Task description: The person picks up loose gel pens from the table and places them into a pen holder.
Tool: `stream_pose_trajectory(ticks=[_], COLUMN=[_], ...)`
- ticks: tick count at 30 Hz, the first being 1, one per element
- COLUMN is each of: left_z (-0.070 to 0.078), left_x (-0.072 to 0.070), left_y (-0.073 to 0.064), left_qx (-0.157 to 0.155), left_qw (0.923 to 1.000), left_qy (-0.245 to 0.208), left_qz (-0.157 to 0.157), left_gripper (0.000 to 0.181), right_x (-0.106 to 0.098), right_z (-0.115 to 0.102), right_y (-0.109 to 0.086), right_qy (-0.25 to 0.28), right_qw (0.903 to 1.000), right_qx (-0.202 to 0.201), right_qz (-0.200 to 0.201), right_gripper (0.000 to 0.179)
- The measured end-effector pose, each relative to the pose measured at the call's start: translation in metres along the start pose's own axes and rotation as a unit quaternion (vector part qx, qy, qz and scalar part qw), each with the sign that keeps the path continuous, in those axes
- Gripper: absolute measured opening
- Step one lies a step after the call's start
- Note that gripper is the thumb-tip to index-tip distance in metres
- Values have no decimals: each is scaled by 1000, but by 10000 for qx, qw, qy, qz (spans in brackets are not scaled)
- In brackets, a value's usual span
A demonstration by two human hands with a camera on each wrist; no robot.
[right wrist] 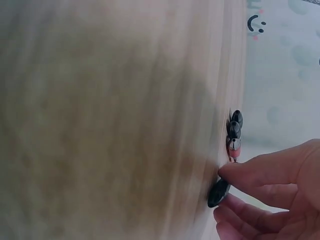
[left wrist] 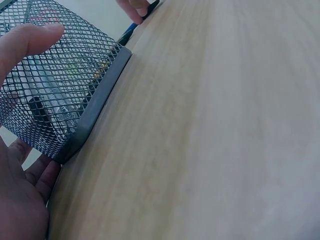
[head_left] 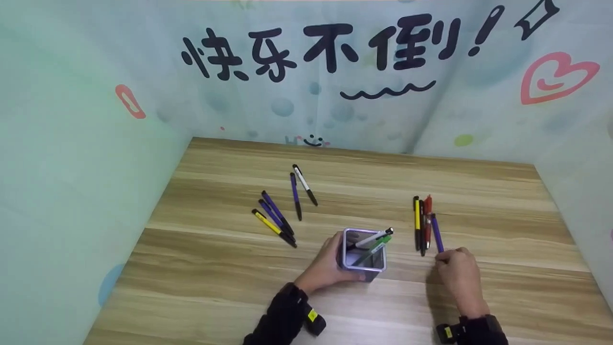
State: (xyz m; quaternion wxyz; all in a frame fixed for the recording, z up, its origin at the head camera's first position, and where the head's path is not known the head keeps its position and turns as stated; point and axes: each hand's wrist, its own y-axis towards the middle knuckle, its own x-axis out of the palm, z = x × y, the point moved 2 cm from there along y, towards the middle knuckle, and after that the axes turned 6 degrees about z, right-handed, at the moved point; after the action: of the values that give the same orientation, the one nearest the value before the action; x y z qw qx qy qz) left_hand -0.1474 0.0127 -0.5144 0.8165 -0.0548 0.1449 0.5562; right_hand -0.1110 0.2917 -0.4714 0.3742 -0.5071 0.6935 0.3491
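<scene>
My left hand grips a dark mesh pen holder from its left side, fingers and thumb around it. Inside lean a white pen and a green pen, tops sticking out past the rim. The holder's mesh wall fills the upper left of the left wrist view. My right hand pinches the near, black end of a purple pen that lies on the table. Just left of it, a red pen, a black pen and a yellow pen lie side by side.
On the left of the wooden table lie a yellow pen, several purple pens and a white pen. A printed cloth backdrop closes off the back and both sides.
</scene>
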Motion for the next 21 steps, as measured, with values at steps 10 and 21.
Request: stream_pose_trajectory(ticks=[10,21], left_z=[0,1], left_x=[0,-1], left_y=[0,1], left_qx=[95,247], left_qw=[9999,9997], left_qy=[-57,-34], left_qz=[11,9], left_gripper=[92,90], right_x=[-3,-17], right_z=[1,-14], right_y=[-2,-2], right_qy=[228,449], right_qw=[9972,9943], right_qx=[350,421], right_qz=[-623,-870], right_gripper=[26,42])
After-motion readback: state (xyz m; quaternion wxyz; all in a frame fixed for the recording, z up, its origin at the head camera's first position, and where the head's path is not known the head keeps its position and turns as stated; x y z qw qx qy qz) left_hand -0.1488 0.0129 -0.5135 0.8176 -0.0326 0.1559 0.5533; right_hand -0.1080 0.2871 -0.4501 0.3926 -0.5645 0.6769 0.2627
